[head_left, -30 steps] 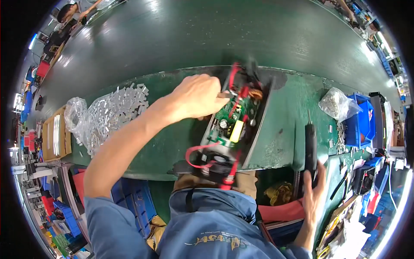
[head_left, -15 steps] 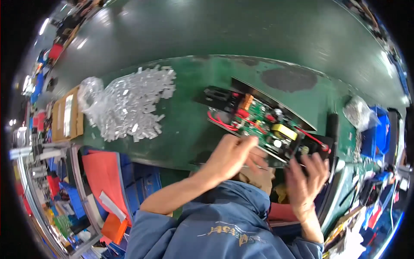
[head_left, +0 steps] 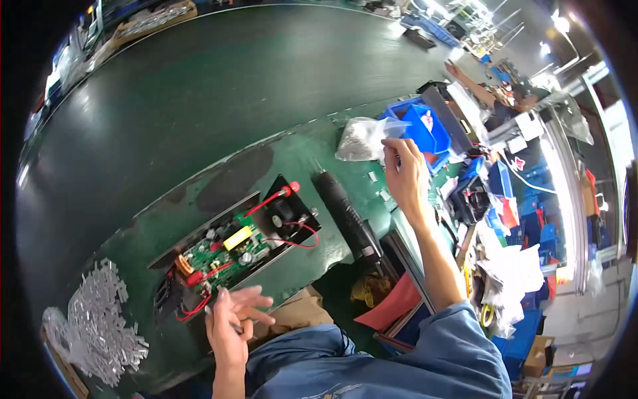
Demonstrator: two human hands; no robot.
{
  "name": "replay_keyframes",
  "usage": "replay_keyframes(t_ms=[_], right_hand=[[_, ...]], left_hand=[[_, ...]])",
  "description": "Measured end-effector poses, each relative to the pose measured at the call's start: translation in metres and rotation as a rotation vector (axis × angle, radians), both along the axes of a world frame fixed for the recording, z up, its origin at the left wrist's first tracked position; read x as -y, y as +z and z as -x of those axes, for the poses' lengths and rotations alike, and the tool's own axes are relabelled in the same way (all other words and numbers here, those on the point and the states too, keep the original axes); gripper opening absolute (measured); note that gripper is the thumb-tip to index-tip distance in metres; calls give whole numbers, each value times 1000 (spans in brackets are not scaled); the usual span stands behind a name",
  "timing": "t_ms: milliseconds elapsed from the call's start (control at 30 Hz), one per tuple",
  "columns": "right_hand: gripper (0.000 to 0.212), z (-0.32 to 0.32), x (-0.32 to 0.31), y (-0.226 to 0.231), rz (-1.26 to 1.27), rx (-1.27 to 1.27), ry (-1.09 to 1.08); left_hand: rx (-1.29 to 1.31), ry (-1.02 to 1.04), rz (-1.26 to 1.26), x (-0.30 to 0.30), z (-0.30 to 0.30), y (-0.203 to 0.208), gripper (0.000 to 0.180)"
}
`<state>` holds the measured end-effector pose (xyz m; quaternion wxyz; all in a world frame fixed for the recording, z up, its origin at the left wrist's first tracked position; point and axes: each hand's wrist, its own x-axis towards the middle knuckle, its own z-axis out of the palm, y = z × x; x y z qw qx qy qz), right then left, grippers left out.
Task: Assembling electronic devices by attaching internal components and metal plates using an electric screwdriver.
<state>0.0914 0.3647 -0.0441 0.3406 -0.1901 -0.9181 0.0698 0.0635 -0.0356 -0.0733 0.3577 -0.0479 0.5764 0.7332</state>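
The person's left hand point(head_left: 229, 326) sits at the near edge of the green tabletop point(head_left: 299, 166), fingers loosely spread, touching the near end of a green circuit board point(head_left: 222, 253) that lies in an open black metal case point(head_left: 236, 249). Red wires point(head_left: 279, 199) loop out of the case at both ends. It looks as though a small thin part is pinched between thumb and forefinger there, though the view is too blurred to be sure.

The right hand point(head_left: 407, 176) is stretched out to the far right, fingers curled together at the mouth of a clear plastic bag of small parts point(head_left: 362, 139), beside a blue bin point(head_left: 425, 130). A black electric screwdriver point(head_left: 345, 213) lies on the tabletop between the case and that hand, touched by neither. A heap of small clear plastic pieces point(head_left: 100, 326) lies at the left end.
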Motion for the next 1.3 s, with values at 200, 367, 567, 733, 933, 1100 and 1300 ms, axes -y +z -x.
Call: replay_keyframes(t_ms=[200,367,567,733,933,1100,1300], right_hand=[[19,15,-95,-19,277,270,-18],[19,34,-103,-24,190,438,-91],[21,33,-119,-35,185,321,-65],[19,48,-109,-32,169,253,-81],[16,58,-122,-28,231,552,-198],[16,54,-130,-20,410,583,-52],[18,38,-99,-14,196,381,-148]], left_hand=[[-72,-46,-39,10,-17,18,73],[-498,22,169,16,-20,15,92],[-298,-58,112,18,-19,25,94],[-308,-58,66,18,-23,17,94],[-282,-68,95,22,-30,16,90],[-312,-52,108,30,-30,17,89],[-364,25,34,41,-19,18,21]])
